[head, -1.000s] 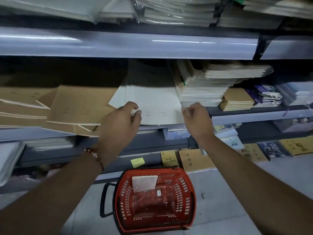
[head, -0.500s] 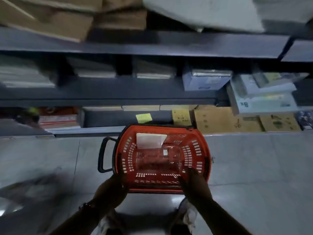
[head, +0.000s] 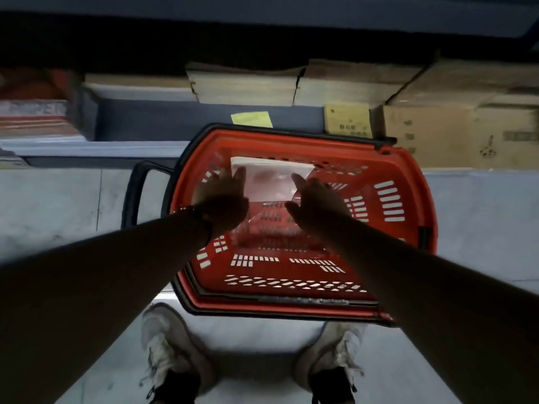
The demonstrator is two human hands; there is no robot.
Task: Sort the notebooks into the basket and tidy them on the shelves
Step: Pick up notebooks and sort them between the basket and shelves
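Note:
A red plastic basket with a black rim and a black handle stands on the floor in front of me. Inside it, against the far wall, leans a white plastic-wrapped pack of notebooks. Both my hands reach down into the basket. My left hand is at the pack's left edge with fingers stretched out. My right hand is at the pack's right edge, fingers also extended. Whether the fingertips touch the pack is unclear in the dim light.
The lowest shelf runs behind the basket, with stacked paper packs, a cardboard box, a yellow notebook and a yellow note. My two shoes stand on the grey tiled floor just before the basket.
My view dropped from the upper shelves to the floor. My hands left the shelf stack, passed the basket's near rim, and now reach inside toward the white pack.

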